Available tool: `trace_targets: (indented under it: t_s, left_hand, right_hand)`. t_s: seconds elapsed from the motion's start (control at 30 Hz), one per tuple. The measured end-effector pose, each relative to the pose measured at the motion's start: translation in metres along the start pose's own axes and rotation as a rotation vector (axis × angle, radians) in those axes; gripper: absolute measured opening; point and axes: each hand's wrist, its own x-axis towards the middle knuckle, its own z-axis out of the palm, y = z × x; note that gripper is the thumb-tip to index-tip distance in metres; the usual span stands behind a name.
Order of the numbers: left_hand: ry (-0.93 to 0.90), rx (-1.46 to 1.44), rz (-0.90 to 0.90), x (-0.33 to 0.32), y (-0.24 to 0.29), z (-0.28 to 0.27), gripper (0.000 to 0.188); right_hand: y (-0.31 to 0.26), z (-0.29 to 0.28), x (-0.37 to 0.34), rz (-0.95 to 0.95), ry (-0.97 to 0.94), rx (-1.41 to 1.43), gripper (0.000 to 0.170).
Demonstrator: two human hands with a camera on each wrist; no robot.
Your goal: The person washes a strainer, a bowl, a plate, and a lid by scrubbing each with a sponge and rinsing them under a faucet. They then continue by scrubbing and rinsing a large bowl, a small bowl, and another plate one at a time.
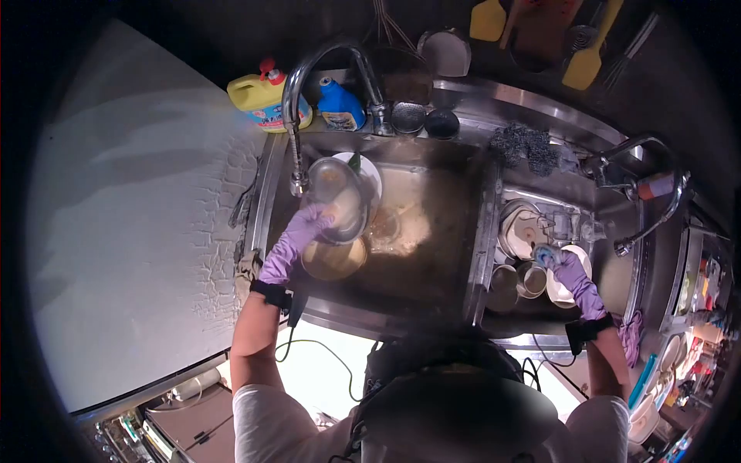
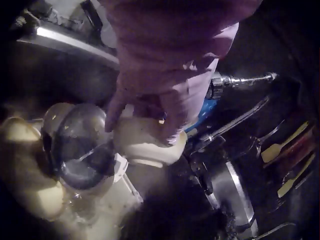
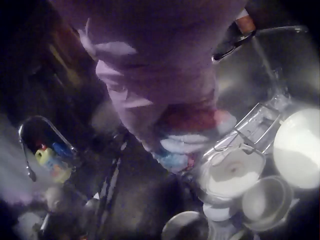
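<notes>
My left hand (image 1: 305, 225), in a purple glove, is over the left side of the large sink. Its thumb and fingers grip a pale bowl (image 2: 145, 147), seen close up in the left wrist view. Next to that bowl is a dark, glossy round bowl (image 2: 82, 145). A yellowish bowl (image 1: 334, 262) sits just below this hand, and a white plate (image 1: 369, 174) shows behind. My gloved right hand (image 1: 570, 272) is over the smaller sink, holding a bunched blue, white and red scrubbing cloth (image 3: 175, 150) close above the dishes.
Cloudy water stands in the large sink (image 1: 432, 289). The small sink holds a white oval dish (image 1: 571, 289), several bowls (image 1: 505, 285) and a wire rack (image 3: 255, 127). Two faucets (image 1: 289, 116) arch over the basins. A yellow jug (image 1: 266, 100) and a blue bottle (image 1: 340, 104) line the back ledge.
</notes>
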Motion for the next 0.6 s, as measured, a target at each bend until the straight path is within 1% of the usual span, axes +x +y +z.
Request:
trace_targets:
  t_s: [0.03,0.07,0.1,0.17,0.2,0.27,0.3,0.33,0.4,0.43,0.47,0.5,0.53,0.57,0.6]
  left_hand:
    - [0.039,0.020,0.015,-0.003,0.019,0.007,0.021]
    - [0.077,0.077,0.042,0.000,0.019,0.007,0.021]
    - [0.117,0.136,0.070,0.003,0.015,0.006,0.020]
    - [0.195,0.571,0.407,0.002,0.009,0.006,0.017]
    - [0.231,0.790,0.576,0.000,0.005,0.006,0.016]
    - [0.246,0.757,0.455,0.001,-0.034,-0.008,0.016]
    - [0.250,0.819,0.465,-0.006,-0.033,-0.008,0.015]
    - [0.254,0.881,0.476,-0.013,-0.034,-0.008,0.014]
    - [0.360,0.402,0.286,-0.014,-0.031,-0.010,0.013]
    - [0.407,0.160,0.188,-0.014,-0.030,-0.011,0.013]
    - [0.462,0.529,0.350,-0.015,-0.023,-0.008,0.013]
    - [0.480,0.597,0.439,-0.013,-0.016,-0.002,0.013]
    - [0.499,0.663,0.532,-0.009,-0.009,0.006,0.014]
    - [0.517,0.728,0.625,-0.006,-0.006,0.012,0.015]
    - [0.507,0.741,0.607,-0.003,-0.012,0.016,0.017]
  right_hand:
    - [-0.011,0.004,0.000,0.002,0.054,-0.053,0.013]
    - [-0.042,0.009,-0.007,0.003,0.079,-0.032,0.012]
    - [-0.047,0.011,-0.009,0.024,0.076,-0.012,0.012]
    - [-0.052,0.010,-0.010,0.063,0.073,0.032,0.012]
    - [-0.041,0.015,-0.007,-0.055,0.112,0.079,0.013]
    - [-0.068,0.021,-0.020,-0.097,0.118,0.089,0.016]
    - [-0.077,0.023,-0.025,-0.117,0.117,0.092,0.018]
    - [-0.072,0.022,-0.023,-0.066,0.104,0.104,0.020]
    - [-0.060,0.021,-0.018,0.033,0.076,0.126,0.025]
    - [-0.067,0.025,-0.017,-0.031,0.074,0.130,0.026]
    - [-0.081,0.033,-0.014,-0.095,0.072,0.134,0.028]
    - [-0.094,0.040,-0.010,-0.160,0.072,0.136,0.029]
    - [-0.095,0.050,-0.001,-0.305,0.105,0.097,0.028]
    - [-0.117,0.055,-0.006,-0.258,0.064,0.090,0.029]
    - [-0.139,0.059,-0.014,-0.207,0.023,0.082,0.029]
